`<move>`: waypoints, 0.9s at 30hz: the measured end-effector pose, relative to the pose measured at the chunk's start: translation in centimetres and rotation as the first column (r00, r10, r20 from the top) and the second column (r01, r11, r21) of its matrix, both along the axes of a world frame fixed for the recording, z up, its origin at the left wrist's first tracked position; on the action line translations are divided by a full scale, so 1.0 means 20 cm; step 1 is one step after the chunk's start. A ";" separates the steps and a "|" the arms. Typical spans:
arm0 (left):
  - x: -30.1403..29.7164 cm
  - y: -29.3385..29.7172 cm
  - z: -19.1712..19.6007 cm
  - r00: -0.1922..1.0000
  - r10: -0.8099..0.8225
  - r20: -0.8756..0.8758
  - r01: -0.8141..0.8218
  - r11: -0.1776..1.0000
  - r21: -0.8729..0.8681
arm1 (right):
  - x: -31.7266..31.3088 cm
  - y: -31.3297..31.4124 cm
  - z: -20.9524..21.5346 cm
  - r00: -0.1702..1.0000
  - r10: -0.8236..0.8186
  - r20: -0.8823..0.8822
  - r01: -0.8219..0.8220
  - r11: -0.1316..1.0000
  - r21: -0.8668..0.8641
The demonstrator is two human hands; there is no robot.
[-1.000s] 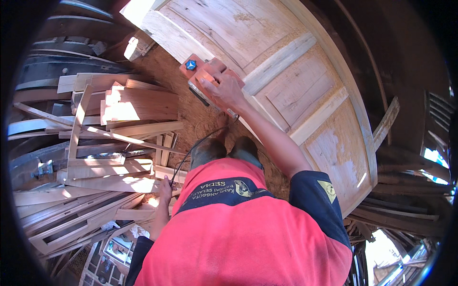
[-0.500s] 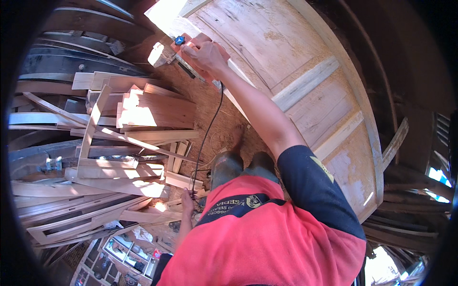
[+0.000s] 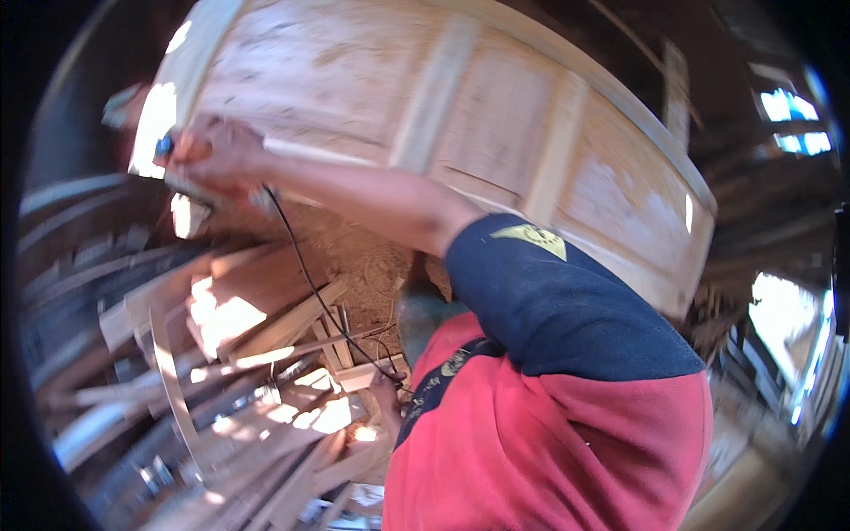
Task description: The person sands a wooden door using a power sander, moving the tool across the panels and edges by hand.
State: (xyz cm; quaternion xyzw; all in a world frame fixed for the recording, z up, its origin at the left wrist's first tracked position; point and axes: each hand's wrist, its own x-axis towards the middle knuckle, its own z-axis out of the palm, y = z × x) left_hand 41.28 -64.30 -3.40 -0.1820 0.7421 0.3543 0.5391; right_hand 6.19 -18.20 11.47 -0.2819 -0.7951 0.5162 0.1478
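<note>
My right hand [image 3: 226,152] is wrapped round the top of a red electric planer [image 3: 193,152] with a blue knob [image 3: 165,146] at its front. That arm stretches out to the far left, and the planer is at the near left corner of a pale panelled wooden door [image 3: 336,66]. Motion blur hides whether its base touches the wood. A black cord [image 3: 299,248] runs from the planer back toward my body. Low beside my waist, my left hand [image 3: 387,388] is closed round this cord.
Loose boards and frame pieces [image 3: 230,301] lie piled at the left, close to the cord. Sawdust covers the floor [image 3: 350,243] between the pile and the door. An upright plank [image 3: 676,93] stands beyond the door's far edge.
The whole view has swung, so the door and boards appear shifted and turned. My right arm reaches further left with the planer, at the door's left end. The left hand keeps the cord.
</note>
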 end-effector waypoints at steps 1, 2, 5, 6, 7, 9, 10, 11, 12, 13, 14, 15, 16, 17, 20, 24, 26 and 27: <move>-0.03 -0.01 -0.01 0.876 -0.480 -0.045 0.481 0.877 0.010 | 0.36 0.05 0.16 0.994 -0.024 -0.103 0.009 0.989 -0.146; -0.09 0.01 0.00 0.719 -0.689 -0.095 0.693 0.720 0.020 | 0.66 0.16 0.14 0.988 0.008 -0.157 -0.042 0.976 -0.216; -0.19 0.05 -0.01 0.548 -0.799 -0.246 0.810 0.580 -0.082 | 1.62 0.13 0.34 0.983 0.013 -0.186 -0.041 0.988 -0.146; -0.26 0.12 -0.07 0.548 -0.771 -0.325 0.787 0.607 -0.113 | 1.90 0.08 0.30 0.985 -0.138 -0.102 0.121 0.981 -0.154; -0.47 0.06 -0.37 0.478 -0.787 -0.391 0.830 0.550 -0.092 | 2.22 0.03 0.44 0.955 -0.281 0.095 0.296 0.878 -0.377; -0.58 0.56 -0.13 0.325 -0.663 -0.674 0.770 0.600 -0.218 | 2.77 -0.14 0.50 0.759 -0.536 0.369 0.650 0.643 -0.405; -0.63 0.86 0.03 0.099 -0.475 -0.874 0.832 0.522 -0.189 | 3.04 -0.27 0.46 0.552 -0.771 0.317 0.809 0.405 -0.425; -0.70 1.04 0.09 0.043 -0.522 -0.852 0.822 0.503 -0.267 | 3.21 -0.35 0.52 0.331 -0.863 0.381 0.910 0.185 -0.372; -0.68 1.25 0.21 -0.131 -0.462 -0.877 0.825 0.440 -0.354 | 3.36 -0.45 0.53 0.157 -0.930 0.333 0.944 0.043 -0.326; -0.61 1.45 0.32 -0.178 -0.312 -0.933 0.850 0.430 -0.305 | 3.49 -0.56 0.57 0.038 -0.961 0.274 0.922 -0.071 -0.380; -0.54 1.61 0.37 -0.216 -0.315 -0.924 0.872 0.363 -0.327 | 3.62 -0.67 0.56 -0.095 -0.969 0.227 0.900 -0.181 -0.395; -0.42 1.75 0.39 -0.242 -0.279 -0.930 0.922 0.234 -0.310 | 3.74 -0.80 0.57 -0.235 -0.954 0.186 0.866 -0.293 -0.406; -0.29 1.86 0.40 -0.266 -0.237 -0.934 0.949 0.107 -0.297 | 3.81 -0.89 0.60 -0.354 -0.923 0.153 0.820 -0.385 -0.424; -0.15 1.95 0.40 -0.313 -0.231 -0.921 0.948 -0.021 -0.317 | 3.88 -0.98 0.62 -0.466 -0.876 0.121 0.761 -0.467 -0.451; 0.32 2.07 0.38 -0.556 -0.152 -0.817 0.815 -0.290 -0.501 | 4.06 -1.28 0.61 -0.620 -0.784 0.042 0.619 -0.521 -0.588; 0.71 2.04 0.32 -0.674 -0.153 -0.723 0.735 -0.234 -0.636 | 4.29 -1.64 0.58 -0.712 -0.698 0.079 0.544 -0.619 -0.566; 0.75 2.05 0.28 -0.621 -0.292 -0.727 0.783 -0.203 -0.588 | 4.36 -1.75 0.56 -0.775 -0.602 0.192 0.392 -0.697 -0.601; 0.78 2.03 0.26 -0.614 -0.324 -0.720 0.788 -0.211 -0.578 | 4.43 -1.81 0.54 -0.838 -0.498 0.226 0.321 -0.783 -0.533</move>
